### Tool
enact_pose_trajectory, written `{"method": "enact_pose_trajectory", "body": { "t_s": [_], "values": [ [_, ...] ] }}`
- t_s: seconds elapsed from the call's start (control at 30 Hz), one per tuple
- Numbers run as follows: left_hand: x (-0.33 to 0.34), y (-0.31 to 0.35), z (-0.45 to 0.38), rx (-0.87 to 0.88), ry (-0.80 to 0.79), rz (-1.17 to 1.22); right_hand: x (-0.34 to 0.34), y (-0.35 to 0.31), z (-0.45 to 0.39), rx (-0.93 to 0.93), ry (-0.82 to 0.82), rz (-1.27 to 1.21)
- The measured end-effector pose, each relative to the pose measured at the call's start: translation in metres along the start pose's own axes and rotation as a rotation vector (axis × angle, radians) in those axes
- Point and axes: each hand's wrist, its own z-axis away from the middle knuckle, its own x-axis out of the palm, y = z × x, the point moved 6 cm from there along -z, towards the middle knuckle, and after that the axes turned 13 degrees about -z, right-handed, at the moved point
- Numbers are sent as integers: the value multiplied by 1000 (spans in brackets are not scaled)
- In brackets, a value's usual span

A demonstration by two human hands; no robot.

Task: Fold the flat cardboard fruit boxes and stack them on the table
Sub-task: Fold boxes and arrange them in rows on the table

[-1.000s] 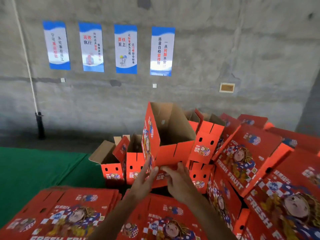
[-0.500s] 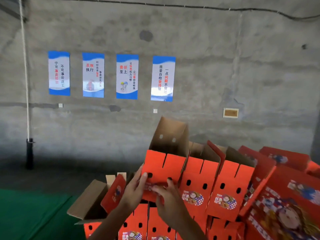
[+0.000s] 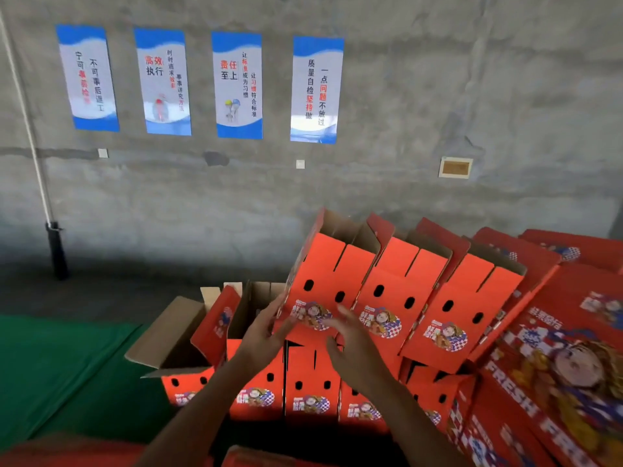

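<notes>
Head view: the folded box [image 3: 328, 281], orange-red with an open brown top, sits tilted at the left end of an upper row of folded boxes [image 3: 438, 298], on top of a lower row [image 3: 290, 389]. Left hand [image 3: 266, 332] lies against the box's lower left corner, fingers [image 3: 274, 306] extended and touching its edge. Right hand [image 3: 350, 342] is just in front of the printed face, fingers spread and relaxed; contact cannot be determined because of blur. Flat boxes [image 3: 556, 348] lean at right on the green worktop [image 3: 50, 365].
</notes>
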Motion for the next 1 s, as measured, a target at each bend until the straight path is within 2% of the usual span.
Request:
{"method": "enact_pose_trajectory", "body": {
  "t_s": [0.13,0.23,0.47,0.57,0.67,0.8,0.9,1.0],
  "values": [
    [-19,32,39,2,26,-55,-23,-26,34,-9,40,-29],
    [-22,43,83,-63,30,-23,-39,-40,80,14,60,-57],
    [8,41,235,-195,-52,-117,-37,-17,233,245,8,-134],
    [25,28,292,-214,-137,-291,-25,7,292,362,-19,-194],
    [40,7,339,-333,-211,-400,-12,33,346,503,-32,-321],
    [60,-26,405,-474,-483,-733,6,66,416,650,-94,-330],
    [71,-44,446,-490,-628,-925,22,87,469,633,-204,-161],
    [84,-47,471,-490,-677,-996,31,94,503,566,-171,-182]
  ]
}}
